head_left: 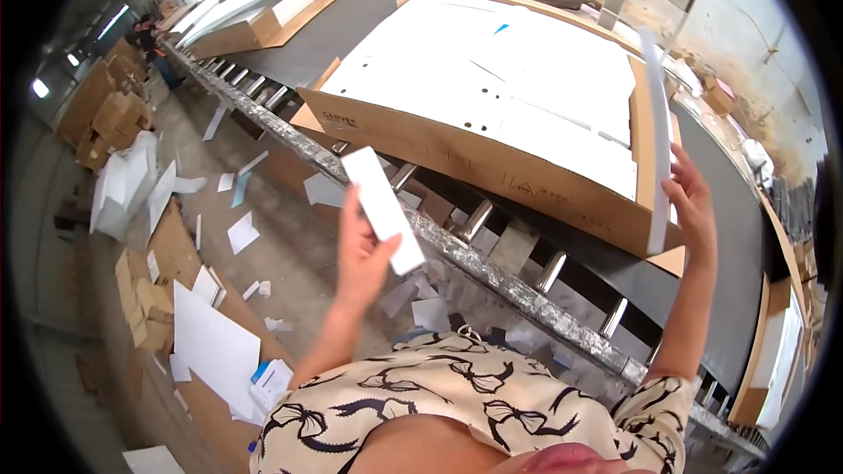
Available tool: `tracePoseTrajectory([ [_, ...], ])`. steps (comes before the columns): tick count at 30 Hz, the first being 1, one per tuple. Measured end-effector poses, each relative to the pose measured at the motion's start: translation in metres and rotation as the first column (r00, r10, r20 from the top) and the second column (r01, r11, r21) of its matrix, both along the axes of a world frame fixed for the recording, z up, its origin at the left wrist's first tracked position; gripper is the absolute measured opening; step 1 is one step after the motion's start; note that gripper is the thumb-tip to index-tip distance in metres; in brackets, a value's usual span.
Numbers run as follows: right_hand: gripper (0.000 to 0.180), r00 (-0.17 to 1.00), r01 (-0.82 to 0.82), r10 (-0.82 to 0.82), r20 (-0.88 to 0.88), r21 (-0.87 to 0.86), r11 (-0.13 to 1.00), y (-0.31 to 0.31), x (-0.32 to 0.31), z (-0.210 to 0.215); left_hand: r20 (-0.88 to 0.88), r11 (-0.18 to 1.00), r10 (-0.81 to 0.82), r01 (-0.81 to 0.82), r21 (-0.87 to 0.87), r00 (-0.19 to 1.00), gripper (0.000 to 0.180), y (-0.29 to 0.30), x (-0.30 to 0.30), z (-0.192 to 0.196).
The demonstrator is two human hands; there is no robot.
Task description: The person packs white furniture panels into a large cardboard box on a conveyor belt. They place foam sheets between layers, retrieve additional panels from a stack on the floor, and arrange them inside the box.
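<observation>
Metal rail [492,275] fronts cardboard box [474,162] (left grip [362,250] holds white block [379,197], right grip [691,197] strip [655,140]).

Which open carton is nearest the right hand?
The middle carton, holding white panels: the right hand holds a long white strip at its end; the upper-left carton and lower-right carton sit farther off.
</observation>
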State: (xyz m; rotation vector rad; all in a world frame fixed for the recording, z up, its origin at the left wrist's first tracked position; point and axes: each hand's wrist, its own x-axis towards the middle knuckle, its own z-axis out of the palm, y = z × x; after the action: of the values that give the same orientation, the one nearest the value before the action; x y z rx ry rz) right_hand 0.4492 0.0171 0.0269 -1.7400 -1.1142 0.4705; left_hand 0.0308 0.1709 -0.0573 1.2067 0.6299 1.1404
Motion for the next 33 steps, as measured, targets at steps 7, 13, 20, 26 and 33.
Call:
tracePoseTrajectory([
  [7,0.055,0.769,-0.004,0.258,0.585,-0.4,0.917,0.123,0.071,-0.021,-0.203,0.991,-0.017,0.043,0.126,0.979,0.062,0.097,0.02,0.059],
  [13,0.058,0.754,0.02,0.409,0.514,-0.641,0.768,0.203,0.076,-0.066,-0.632,0.935,-0.299,0.352,-0.044,0.715,0.052,0.206,0.107,0.056],
  [20,0.063,0.95,-0.047,0.265,0.166,-0.762,0.646,0.22,0.082,-0.067,-0.878,0.818,-0.343,0.565,-0.106,0.332,0.051,0.247,0.21,0.01],
  [26,0.055,0.931,-0.066,0.283,0.231,-0.656,0.752,0.202,0.086,-0.082,-0.974,0.657,0.221,0.746,0.111,-0.05,0.039,0.241,0.224,0.003],
  [33,0.046,0.888,-0.015,0.307,0.343,-0.644,0.765,0.202,0.099,-0.092,-0.97,0.812,-0.215,0.573,-0.112,0.117,0.042,0.248,0.219,-0.008],
])
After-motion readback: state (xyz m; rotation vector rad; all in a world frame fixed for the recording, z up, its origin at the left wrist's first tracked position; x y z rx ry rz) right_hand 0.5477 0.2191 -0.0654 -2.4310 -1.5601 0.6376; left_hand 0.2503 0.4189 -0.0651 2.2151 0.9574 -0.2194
